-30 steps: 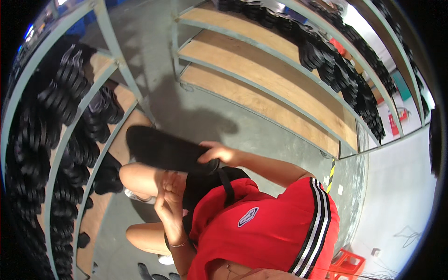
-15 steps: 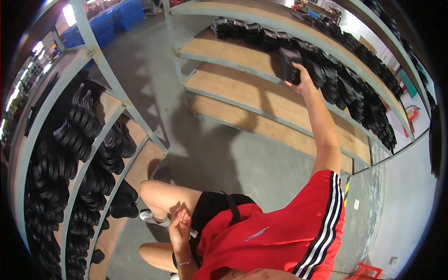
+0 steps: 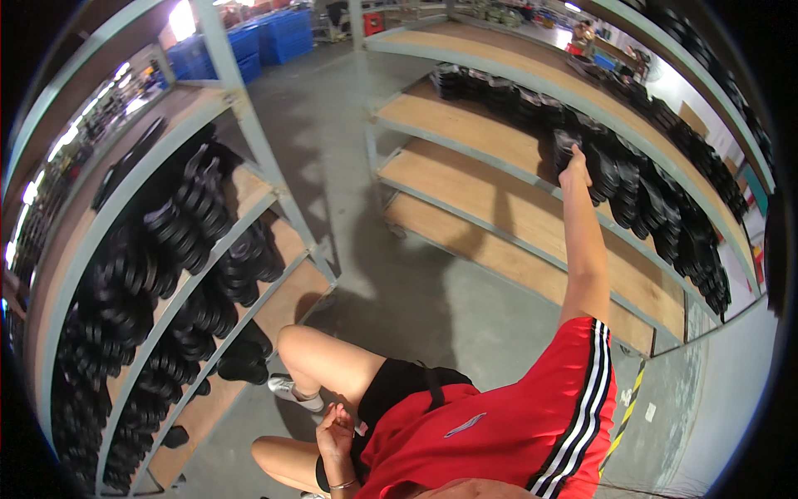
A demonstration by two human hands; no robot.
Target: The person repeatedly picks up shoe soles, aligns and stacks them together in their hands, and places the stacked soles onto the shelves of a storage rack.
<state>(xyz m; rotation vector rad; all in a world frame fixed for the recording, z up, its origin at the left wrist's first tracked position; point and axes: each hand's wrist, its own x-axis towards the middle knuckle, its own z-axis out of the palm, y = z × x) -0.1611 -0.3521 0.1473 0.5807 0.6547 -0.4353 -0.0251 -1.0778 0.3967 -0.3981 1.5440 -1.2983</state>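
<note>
My right arm reaches out to the far shelving rack, where my right hand (image 3: 576, 169) grips the near end of a stack of black shoe soles (image 3: 565, 143) on an upper board. Its fingers are partly hidden behind the stack. More black soles (image 3: 636, 195) stand packed in a row to the right of it, on the same wooden shelf (image 3: 490, 129). Low by my lap, my left hand (image 3: 335, 432) has loosely curled fingers, somewhat apart, with nothing visible in them.
A second metal rack (image 3: 249, 141) at the left holds many stacked black soles (image 3: 179, 237). Blue bins (image 3: 283, 37) stand at the back. Grey floor (image 3: 407, 291) lies between the racks. A white wall (image 3: 731, 399) borders the right side, near yellow-black floor tape (image 3: 623, 416).
My right hand and the stack of shoe soles have gone farther in, against the row on the shelf. The whole view has shifted, and my left hand stays low by my lap.
</note>
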